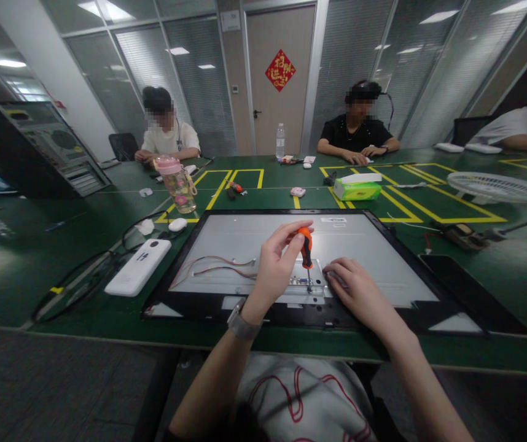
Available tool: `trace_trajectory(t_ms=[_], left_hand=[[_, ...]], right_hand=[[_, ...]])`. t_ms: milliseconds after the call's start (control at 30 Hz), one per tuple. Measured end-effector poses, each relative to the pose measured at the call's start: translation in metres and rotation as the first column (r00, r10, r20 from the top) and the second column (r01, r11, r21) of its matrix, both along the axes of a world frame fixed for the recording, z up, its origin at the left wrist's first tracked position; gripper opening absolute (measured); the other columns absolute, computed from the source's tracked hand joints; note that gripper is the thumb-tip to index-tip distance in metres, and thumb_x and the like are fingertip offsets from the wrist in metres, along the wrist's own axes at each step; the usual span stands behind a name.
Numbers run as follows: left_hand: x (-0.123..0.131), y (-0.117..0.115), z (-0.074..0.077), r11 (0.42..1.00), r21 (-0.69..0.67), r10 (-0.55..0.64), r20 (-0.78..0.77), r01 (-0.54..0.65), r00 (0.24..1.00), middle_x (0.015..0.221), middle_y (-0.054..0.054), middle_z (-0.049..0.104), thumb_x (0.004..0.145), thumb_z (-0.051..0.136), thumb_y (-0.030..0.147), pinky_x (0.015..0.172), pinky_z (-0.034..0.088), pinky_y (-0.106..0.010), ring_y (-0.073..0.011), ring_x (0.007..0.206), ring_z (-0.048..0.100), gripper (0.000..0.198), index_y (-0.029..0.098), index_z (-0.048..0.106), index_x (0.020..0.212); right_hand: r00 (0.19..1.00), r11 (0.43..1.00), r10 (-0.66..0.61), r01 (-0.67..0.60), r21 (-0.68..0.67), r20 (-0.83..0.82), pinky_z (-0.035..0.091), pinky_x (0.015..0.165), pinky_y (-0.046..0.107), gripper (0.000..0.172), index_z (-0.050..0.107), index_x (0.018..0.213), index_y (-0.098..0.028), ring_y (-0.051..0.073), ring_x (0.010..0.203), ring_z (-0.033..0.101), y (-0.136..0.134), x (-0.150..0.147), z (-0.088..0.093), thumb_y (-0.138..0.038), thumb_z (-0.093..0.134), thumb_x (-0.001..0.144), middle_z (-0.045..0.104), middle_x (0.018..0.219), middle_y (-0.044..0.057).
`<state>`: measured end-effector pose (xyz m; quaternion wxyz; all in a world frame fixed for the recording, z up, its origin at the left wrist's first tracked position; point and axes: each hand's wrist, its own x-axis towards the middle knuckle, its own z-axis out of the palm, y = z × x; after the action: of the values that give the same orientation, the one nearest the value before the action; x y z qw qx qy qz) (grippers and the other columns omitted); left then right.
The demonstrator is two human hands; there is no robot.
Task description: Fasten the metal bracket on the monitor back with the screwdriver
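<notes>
My left hand [278, 258] grips the top of an orange and black screwdriver [307, 248], which stands nearly upright. Its tip meets a small metal bracket [319, 288] near the front edge of an opened flat display panel [245, 230]. My right hand [353, 285] lies beside the bracket on the panel, fingers spread and bent slightly, holding nothing. Thin wires [226, 270] run across the grey backing from the left to the area behind my left wrist. A black frame surrounds the panel.
Left of the panel lie a white power bank [139, 267] and a looped black cable [67, 313]. A pink-lidded bottle [178, 187] and a green tissue pack [359, 189] stand behind it. A dark flat panel [475, 294] lies right. Several people sit across the table.
</notes>
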<state>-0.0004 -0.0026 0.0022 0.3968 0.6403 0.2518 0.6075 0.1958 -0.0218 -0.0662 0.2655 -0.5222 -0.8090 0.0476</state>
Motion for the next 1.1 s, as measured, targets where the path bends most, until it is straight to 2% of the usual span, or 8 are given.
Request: trace_trajectory(t_ms=[133,267,467,667,900,1100], left_hand=[[0.0008,0.0011,-0.0019,0.999,0.027,0.041,-0.032,-0.040,0.999,0.094,-0.004,0.064,0.086,0.064,0.026,0.081,0.050,-0.026,-0.0140,0.085,0.061,0.020,0.021,0.070,0.104],[0.0007,0.0020,-0.0021,0.995,0.067,0.071,-0.038,-0.069,0.997,0.091,-0.002,0.059,0.083,0.067,0.023,0.079,0.049,-0.024,-0.0127,0.083,0.058,0.020,0.023,0.071,0.103],[-0.0001,0.0014,-0.0023,0.996,0.068,0.057,-0.066,-0.053,0.996,0.094,-0.003,0.059,0.087,0.062,0.022,0.080,0.049,-0.024,-0.0130,0.086,0.058,0.023,0.024,0.070,0.109],[0.0003,-0.0006,-0.0015,0.999,0.010,-0.041,-0.010,0.041,0.999,0.101,-0.006,0.066,0.096,0.048,0.024,0.085,0.050,-0.028,-0.0165,0.096,0.063,0.028,0.021,0.066,0.116],[-0.0008,0.0008,-0.0029,0.986,0.099,0.136,-0.010,-0.135,0.991,0.099,-0.005,0.057,0.089,0.060,0.026,0.079,0.051,-0.025,-0.0143,0.089,0.059,0.018,0.023,0.073,0.102],[-0.0011,-0.0012,-0.0013,0.998,0.025,0.061,0.019,-0.062,0.998,0.102,-0.007,0.066,0.096,0.047,0.025,0.086,0.050,-0.029,-0.0173,0.096,0.064,0.027,0.020,0.068,0.111]], right_hand=[[1.000,1.000,0.002,-0.001,-0.017,0.015,0.049,0.085,0.044,0.022,0.062,0.101,-0.018,0.026,0.093,0.057,0.0008,0.0005,-0.0014,-0.019,0.042,0.094,0.061,0.100,0.011],[1.000,1.000,0.002,-0.001,-0.018,0.016,0.049,0.085,0.044,0.021,0.062,0.101,-0.018,0.027,0.092,0.057,0.0011,0.0007,-0.0019,-0.019,0.042,0.094,0.060,0.100,0.011],[1.000,1.000,0.001,-0.001,-0.018,0.009,0.049,0.085,0.043,0.021,0.062,0.101,-0.018,0.026,0.092,0.057,0.0002,0.0002,-0.0007,-0.019,0.042,0.094,0.060,0.100,0.011],[1.000,1.000,-0.007,0.007,-0.009,0.012,0.049,0.084,0.043,0.021,0.063,0.100,-0.018,0.026,0.091,0.058,0.0009,0.0007,-0.0016,-0.019,0.043,0.093,0.061,0.099,0.010],[1.000,1.000,-0.002,0.002,-0.018,0.008,0.049,0.085,0.045,0.021,0.062,0.101,-0.017,0.027,0.093,0.057,0.0008,0.0006,-0.0014,-0.019,0.042,0.094,0.061,0.100,0.011],[1.000,1.000,0.006,-0.007,-0.016,-0.003,0.049,0.084,0.044,0.021,0.062,0.100,-0.018,0.026,0.091,0.057,0.0001,0.0004,0.0002,-0.019,0.042,0.094,0.061,0.099,0.011]])
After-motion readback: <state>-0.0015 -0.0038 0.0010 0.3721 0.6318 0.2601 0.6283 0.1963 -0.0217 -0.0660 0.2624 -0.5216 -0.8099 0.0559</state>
